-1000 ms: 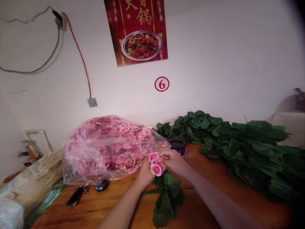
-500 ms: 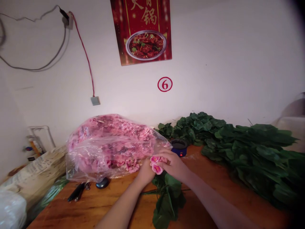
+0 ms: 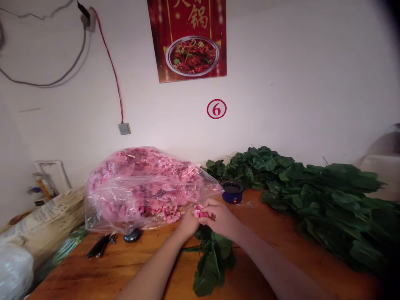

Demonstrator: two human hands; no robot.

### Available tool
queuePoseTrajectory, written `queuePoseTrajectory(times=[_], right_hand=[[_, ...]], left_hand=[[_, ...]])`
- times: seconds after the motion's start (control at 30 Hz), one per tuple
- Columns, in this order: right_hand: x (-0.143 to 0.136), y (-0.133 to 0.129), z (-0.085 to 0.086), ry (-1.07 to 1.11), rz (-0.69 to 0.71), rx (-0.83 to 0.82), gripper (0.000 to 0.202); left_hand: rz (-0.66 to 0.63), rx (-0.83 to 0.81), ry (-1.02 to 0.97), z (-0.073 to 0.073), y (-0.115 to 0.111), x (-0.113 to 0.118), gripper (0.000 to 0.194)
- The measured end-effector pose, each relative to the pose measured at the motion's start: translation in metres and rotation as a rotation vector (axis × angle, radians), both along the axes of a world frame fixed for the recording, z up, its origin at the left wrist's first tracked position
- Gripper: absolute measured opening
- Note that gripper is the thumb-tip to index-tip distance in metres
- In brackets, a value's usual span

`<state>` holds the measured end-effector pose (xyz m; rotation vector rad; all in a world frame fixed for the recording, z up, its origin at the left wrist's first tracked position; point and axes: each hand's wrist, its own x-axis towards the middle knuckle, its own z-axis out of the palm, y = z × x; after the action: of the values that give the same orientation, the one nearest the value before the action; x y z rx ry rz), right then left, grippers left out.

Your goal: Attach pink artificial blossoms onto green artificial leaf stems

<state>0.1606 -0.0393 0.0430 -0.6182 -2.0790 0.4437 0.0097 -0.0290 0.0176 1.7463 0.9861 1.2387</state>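
Between my two hands is a small bunch of pink artificial flowers (image 3: pixel 198 212). My right hand (image 3: pixel 221 216) is closed, with its bent fingers around the blossoms. My left hand (image 3: pixel 188 221) is closed against the same flowers from the other side, its fingertips partly hidden behind them. Right below both hands, a sprig of green artificial leaves (image 3: pixel 208 266) lies on the wooden table (image 3: pixel 134 275), its thin stem pointing left. Just behind my hands is a clear plastic bag (image 3: pixel 146 187) full of pink blossoms.
A dark blue pot with a red light (image 3: pixel 232 192) stands behind my right hand. Heaped green leaves (image 3: pixel 325 200) cover the right and back. At the left lie a black-handled tool (image 3: pixel 98 246), a dark round object (image 3: pixel 131 235) and a paper sack (image 3: pixel 46 225).
My right hand has turned and drawn closer around the flowers, so fewer petals show. Both hands and the leaf sprig appear slightly further left, partly because the view has shifted.
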Motion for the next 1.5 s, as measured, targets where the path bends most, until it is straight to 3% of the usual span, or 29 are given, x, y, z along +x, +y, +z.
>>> queuePoseTrajectory(times=[0.2,0.33,0.47,0.6,0.67,0.73,0.83,0.97,1.13,1.5], right_hand=[[-0.007,0.017,-0.019,0.144,0.057,-0.091,0.024],[0.009,0.028,-0.005,0.239,-0.025,-0.040,0.023],[0.056,0.051,0.016,0.396,-0.262,-0.034,0.010],[0.105,0.078,0.016,0.437,-0.619,-0.031,0.016],[0.119,0.089,0.009,0.389,-0.737,-0.015,0.018],[0.125,0.098,0.001,0.349,-0.804,0.005,0.019],[0.126,0.106,-0.006,0.303,-0.840,0.026,0.021],[0.122,0.111,-0.010,0.251,-0.827,0.064,0.022],[0.116,0.118,-0.014,0.210,-0.787,0.108,0.021],[0.110,0.121,-0.022,0.144,-0.758,0.153,0.026]], left_hand=[[0.004,0.004,0.040,0.002,-0.003,0.005,0.010],[0.017,-0.044,0.005,0.001,-0.001,0.007,0.010],[0.153,0.028,0.043,0.011,-0.007,0.007,0.033],[0.239,0.294,0.237,0.037,-0.034,0.010,0.019],[0.151,0.404,0.355,0.048,-0.051,0.016,0.015],[-0.027,0.423,0.490,0.053,-0.064,0.024,0.013],[-0.181,0.436,0.756,0.049,-0.072,0.033,0.015],[-0.119,0.453,1.002,0.036,-0.066,0.037,0.018],[-0.028,0.451,1.081,0.025,-0.056,0.036,0.017],[-0.026,0.481,1.123,0.013,-0.046,0.035,0.011]])
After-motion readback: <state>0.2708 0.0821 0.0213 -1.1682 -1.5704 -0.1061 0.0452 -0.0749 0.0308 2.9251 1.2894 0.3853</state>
